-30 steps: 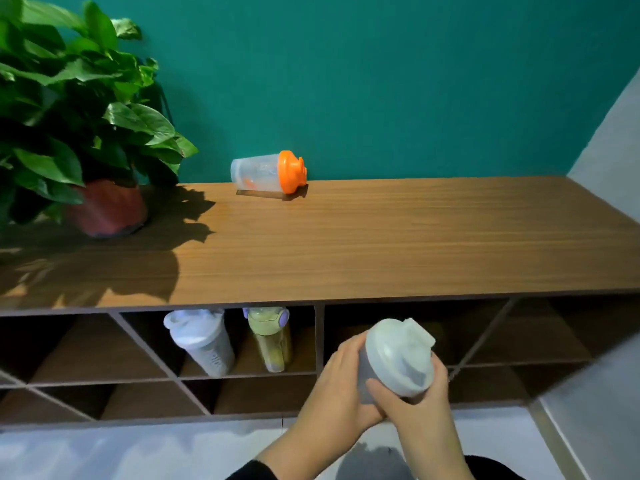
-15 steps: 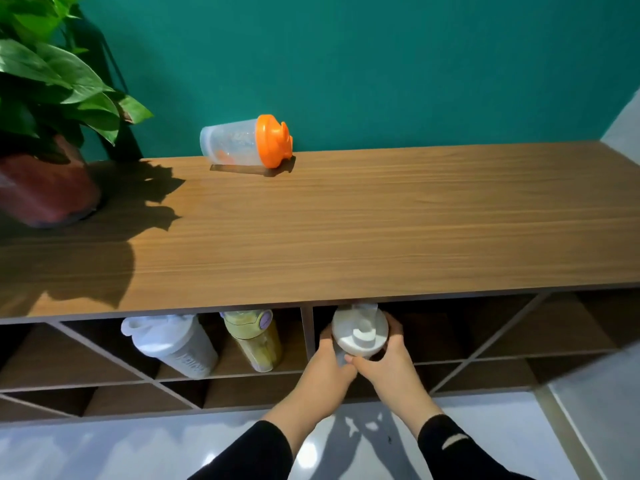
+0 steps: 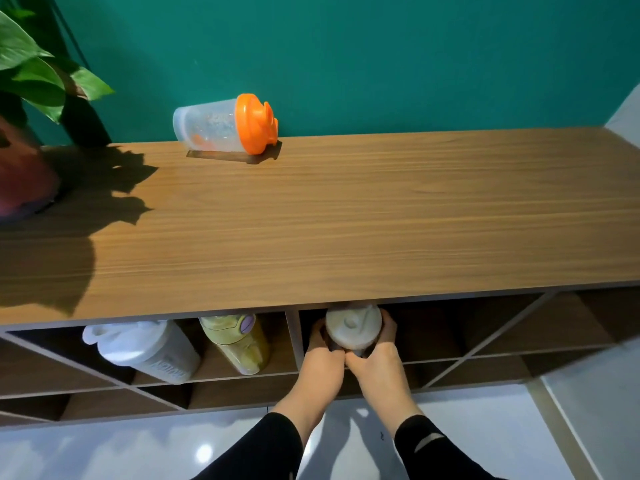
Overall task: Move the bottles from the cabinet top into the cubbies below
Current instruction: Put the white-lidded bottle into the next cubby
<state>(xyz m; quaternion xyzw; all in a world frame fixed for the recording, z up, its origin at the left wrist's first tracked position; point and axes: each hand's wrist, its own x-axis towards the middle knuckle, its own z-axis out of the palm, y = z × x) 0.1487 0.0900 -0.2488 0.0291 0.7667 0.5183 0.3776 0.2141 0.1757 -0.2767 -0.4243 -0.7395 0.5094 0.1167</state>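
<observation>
Both my hands hold a white-lidded shaker bottle [image 3: 353,327] inside the cubby just right of the centre divider, under the edge of the wooden cabinet top [image 3: 346,230]. My left hand [image 3: 322,362] wraps its left side and my right hand [image 3: 379,362] its right side. A clear shaker bottle with an orange lid [image 3: 225,124] lies on its side at the back of the cabinet top, by the wall. In the cubby to the left stand a white shaker bottle [image 3: 145,348] and a yellow-green bottle [image 3: 239,341], both tilted.
A potted plant with a reddish pot [image 3: 24,174] stands at the cabinet top's left end, casting a shadow. Diagonal dividers [image 3: 491,337] split the cubbies on the right. A teal wall is behind, a glossy white floor [image 3: 104,452] below.
My hands carried the white-lidded bottle forward from in front of the cabinet into the cubby right of the centre divider. My view has moved closer and tipped down over the cabinet.
</observation>
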